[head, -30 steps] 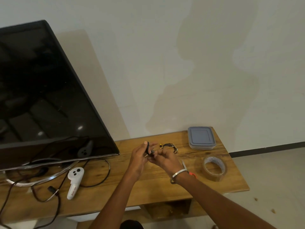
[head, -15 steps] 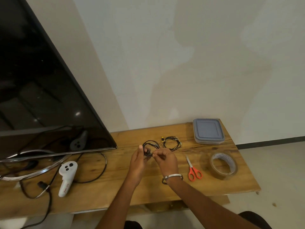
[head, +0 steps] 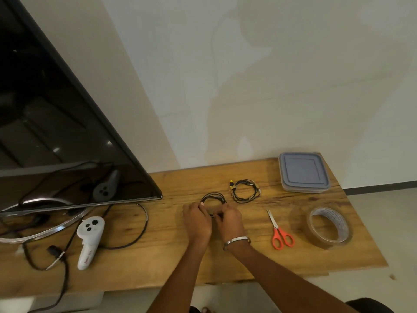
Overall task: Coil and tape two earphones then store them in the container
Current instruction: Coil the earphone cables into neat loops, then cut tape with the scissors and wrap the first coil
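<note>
Both hands are pinching the near side of the black earphone coil (head: 213,199): left hand (head: 197,219) at its left edge, right hand (head: 231,219) just right of it, fingers curled inward. The exact pinch points are hidden under the knuckles, so probably thumb and forefinger on each side. Judging by this, the grip is keeping the loops bunched so tape can go round them.

The coil is lying flat on the worktop (head: 171,249), a small dark ring of several thin loops. The second earphone (head: 244,190), already coiled, with a yellow tip, is sitting just right of the held coil. Further right of the coil are lying the scissors (head: 279,231), the tape roll (head: 329,227) and the lidded container (head: 303,172).
</note>
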Available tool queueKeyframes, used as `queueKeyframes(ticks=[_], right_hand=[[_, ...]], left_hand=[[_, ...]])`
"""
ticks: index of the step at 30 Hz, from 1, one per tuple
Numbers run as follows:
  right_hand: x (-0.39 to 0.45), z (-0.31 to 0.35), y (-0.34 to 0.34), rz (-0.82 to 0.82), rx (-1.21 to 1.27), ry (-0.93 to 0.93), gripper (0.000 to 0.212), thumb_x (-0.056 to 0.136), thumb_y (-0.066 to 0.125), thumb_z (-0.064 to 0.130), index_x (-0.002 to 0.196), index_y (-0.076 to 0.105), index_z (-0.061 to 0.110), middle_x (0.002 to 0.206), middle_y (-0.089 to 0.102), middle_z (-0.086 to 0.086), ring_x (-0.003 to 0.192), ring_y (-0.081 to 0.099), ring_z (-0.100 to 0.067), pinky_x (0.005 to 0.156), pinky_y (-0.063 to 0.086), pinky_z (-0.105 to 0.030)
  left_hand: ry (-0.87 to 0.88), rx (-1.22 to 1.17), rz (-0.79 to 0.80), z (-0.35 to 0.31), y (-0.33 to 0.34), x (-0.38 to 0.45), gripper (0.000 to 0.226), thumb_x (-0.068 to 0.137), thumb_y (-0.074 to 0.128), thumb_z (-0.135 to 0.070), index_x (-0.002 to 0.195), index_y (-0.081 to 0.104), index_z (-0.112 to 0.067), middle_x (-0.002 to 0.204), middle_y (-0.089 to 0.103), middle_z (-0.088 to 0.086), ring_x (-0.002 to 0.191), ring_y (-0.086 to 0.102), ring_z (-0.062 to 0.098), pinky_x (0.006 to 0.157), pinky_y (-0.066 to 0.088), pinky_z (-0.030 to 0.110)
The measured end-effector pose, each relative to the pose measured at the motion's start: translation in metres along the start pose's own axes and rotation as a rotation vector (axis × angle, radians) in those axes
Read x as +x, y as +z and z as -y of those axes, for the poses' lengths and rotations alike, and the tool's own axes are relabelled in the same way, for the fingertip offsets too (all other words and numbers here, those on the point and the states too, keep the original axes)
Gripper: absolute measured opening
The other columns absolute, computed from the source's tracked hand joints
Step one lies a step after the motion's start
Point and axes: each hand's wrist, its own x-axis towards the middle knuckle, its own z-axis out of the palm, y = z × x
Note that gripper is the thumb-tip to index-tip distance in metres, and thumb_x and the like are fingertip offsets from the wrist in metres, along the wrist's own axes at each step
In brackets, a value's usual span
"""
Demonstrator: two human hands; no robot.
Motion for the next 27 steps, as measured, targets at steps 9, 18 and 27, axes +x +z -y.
queueKeyframes(ticks=[9,18,27], right_hand=[[0.000,-0.004,0.006,0.087,-0.061,-0.120,0.016,0.079,0.064,0.005,0.093,0.070,0.010,0.102,0.059,-0.006,0.095,0.058,-0.018,0.086,0.047,-0.023],[0.001,-0.007,-0.015,0.216,-0.043,-0.214,0.017,0.082,0.065,0.010,0.097,0.067,0.013,0.103,0.057,-0.004,0.097,0.056,-0.015,0.086,0.039,-0.013],[0.003,-0.029,-0.081,0.187,-0.256,-0.104,0.027,0.086,0.053,0.007,0.111,0.060,0.013,0.121,0.048,-0.005,0.104,0.058,-0.026,0.091,0.047,-0.039]], left_hand=[[0.030,0.108,-0.002,0.014,-0.008,0.000,0.021,0.100,0.042,-0.024,0.113,0.056,-0.013,0.120,0.052,0.007,0.113,0.048,0.026,0.096,0.041,0.045],[0.056,0.261,0.028,0.008,-0.013,0.006,0.036,0.100,0.039,-0.038,0.120,0.055,-0.014,0.131,0.041,0.008,0.123,0.037,0.028,0.100,0.035,0.046],[0.228,0.264,-0.010,-0.041,0.000,-0.024,0.025,0.095,0.049,-0.028,0.115,0.056,-0.014,0.127,0.040,0.008,0.116,0.037,0.028,0.095,0.034,0.041]])
